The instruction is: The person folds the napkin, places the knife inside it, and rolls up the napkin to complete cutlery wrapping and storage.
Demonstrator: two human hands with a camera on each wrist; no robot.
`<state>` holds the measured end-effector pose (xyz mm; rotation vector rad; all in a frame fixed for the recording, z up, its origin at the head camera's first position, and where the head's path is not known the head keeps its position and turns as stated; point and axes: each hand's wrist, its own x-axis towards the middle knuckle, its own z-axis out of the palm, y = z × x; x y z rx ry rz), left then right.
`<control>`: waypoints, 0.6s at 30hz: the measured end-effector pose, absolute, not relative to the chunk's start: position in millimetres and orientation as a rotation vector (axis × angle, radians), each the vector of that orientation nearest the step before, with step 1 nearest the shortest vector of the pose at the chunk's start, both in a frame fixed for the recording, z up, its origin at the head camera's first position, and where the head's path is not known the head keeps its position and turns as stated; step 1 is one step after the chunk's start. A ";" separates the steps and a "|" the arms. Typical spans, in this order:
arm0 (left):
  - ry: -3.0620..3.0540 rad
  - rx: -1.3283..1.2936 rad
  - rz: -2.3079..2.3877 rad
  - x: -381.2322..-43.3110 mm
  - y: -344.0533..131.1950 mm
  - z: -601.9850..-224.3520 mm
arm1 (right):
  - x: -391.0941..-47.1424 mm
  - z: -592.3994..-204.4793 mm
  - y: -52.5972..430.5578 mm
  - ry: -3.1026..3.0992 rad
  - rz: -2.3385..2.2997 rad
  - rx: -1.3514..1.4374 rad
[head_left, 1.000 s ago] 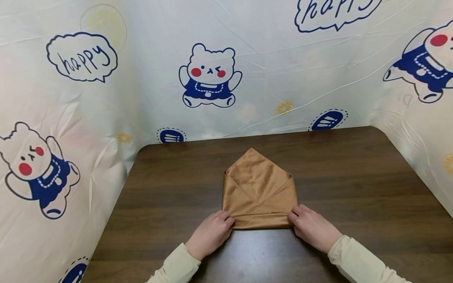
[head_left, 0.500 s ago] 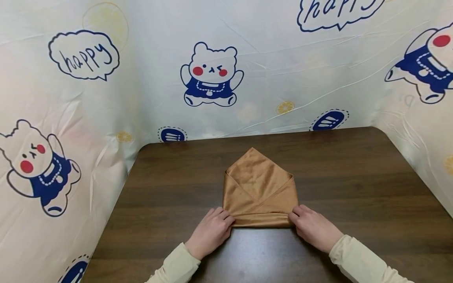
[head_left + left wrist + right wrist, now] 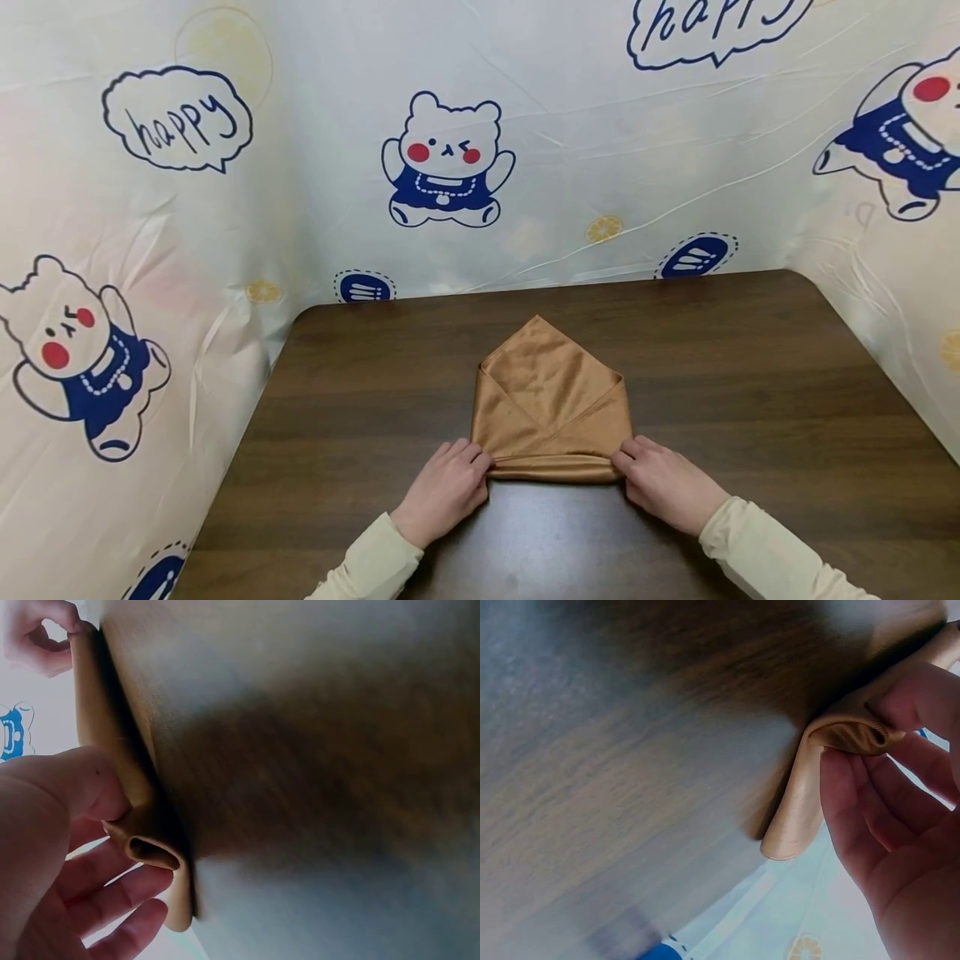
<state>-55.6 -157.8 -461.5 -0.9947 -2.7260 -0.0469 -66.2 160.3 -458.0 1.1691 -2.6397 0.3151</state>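
Note:
A shiny brown satin cloth (image 3: 551, 392), folded into an envelope shape with a pointed top, lies with its point toward the back. Its near edge is turned over into a narrow band. At the band's left end my left hand (image 3: 446, 492) pinches the fabric between thumb and fingers. My right hand (image 3: 670, 483) grips the right end in the same way. Seen from the left wrist, the cloth (image 3: 154, 851) shows a hollow rolled end by the fingers. A similar curled end of the cloth (image 3: 855, 735) sits within the thumb and fingers in the right wrist view.
The cloth lies on a dark wood-grain table (image 3: 360, 375) with rounded back corners. Around the table's back and sides hangs a pale curtain (image 3: 570, 167) printed with bears, lemon slices and "happy" bubbles. Pale sleeves (image 3: 772, 546) cover both forearms.
The cloth's near edge has shifted slightly away from me, and the band along it looks narrower and rounder. Both hands have kept hold of its ends.

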 end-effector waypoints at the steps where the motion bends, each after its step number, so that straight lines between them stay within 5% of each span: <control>1: -2.734 -0.988 -0.054 -56.0 -157.9 -462.4 | -66.3 -458.5 160.6 -2.635 0.320 1.168; 18: -2.844 -0.980 -0.119 -60.4 -164.9 -464.1 | -68.6 -460.3 165.5 -2.805 0.443 1.144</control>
